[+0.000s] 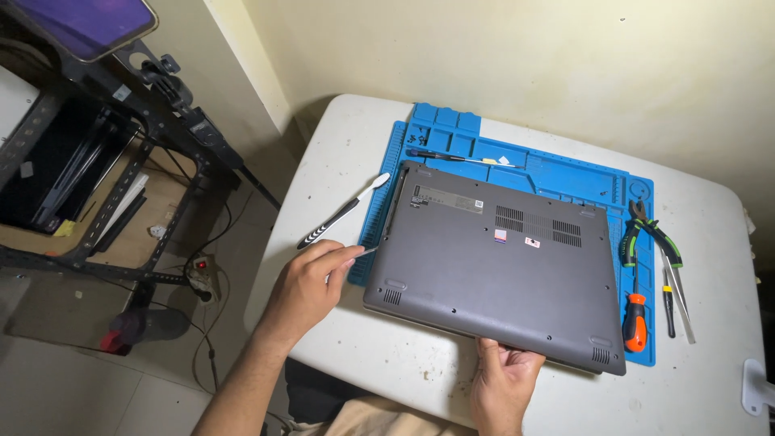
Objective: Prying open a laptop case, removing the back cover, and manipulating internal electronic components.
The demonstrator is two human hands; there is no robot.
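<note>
Laptop (pixel 492 278) is being supported bottom side up on a blue mat (pixel 557 173), which is lying across the middle of a white table (pixel 710 387). The laptop's near edge is being gripped by the right hand (pixel 504 379), with the fingers closed around that edge close to the table's front edge. A thin pale tool is being pinched in the left hand (pixel 311 282), and its tip is being pointed at the laptop's left edge; the tool's exact kind cannot be told. A toothbrush (pixel 343 211) is being left on the table beside the mat's left edge, just beyond the left hand. A slim screwdriver (pixel 460 157) is being kept on the mat behind the laptop, towards the table's far edge. Pliers (pixel 650 234) with green handles are being stored at the mat's right edge, with an orange-handled screwdriver (pixel 635 319) nearer the front and tweezers (pixel 678 295) just off the mat on the table. A dark metal rack (pixel 105 161) is being seen off the table's left side.
</note>
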